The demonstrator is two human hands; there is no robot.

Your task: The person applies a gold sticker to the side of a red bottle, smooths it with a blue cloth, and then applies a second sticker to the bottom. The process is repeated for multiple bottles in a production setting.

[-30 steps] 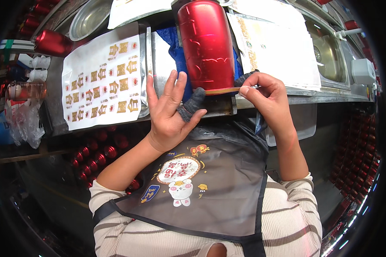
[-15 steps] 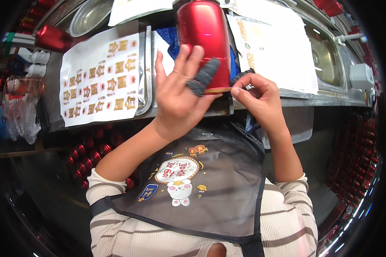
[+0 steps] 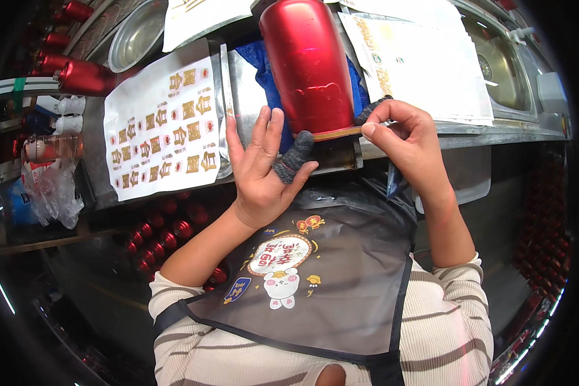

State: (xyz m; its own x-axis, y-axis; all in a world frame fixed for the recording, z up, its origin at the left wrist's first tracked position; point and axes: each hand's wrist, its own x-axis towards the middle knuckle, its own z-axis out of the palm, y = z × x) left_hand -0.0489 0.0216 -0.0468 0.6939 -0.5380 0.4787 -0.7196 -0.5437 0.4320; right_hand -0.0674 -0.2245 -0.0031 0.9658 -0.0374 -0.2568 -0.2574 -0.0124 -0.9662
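Left hand [image 3: 261,186] withdrawn, bottle [image 3: 307,67] beside right hand [image 3: 408,138]

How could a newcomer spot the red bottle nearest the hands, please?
Start at the metal workbench. Between the gold-printed sheet at left and the paper stack at right, find the red bottle on blue cloth, looking larger than the other red bottles.

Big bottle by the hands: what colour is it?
The bottle is shiny red, seen best in the head view.

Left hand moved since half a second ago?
Yes: against the red bottle, the left hand has shifted left and back toward the apron.
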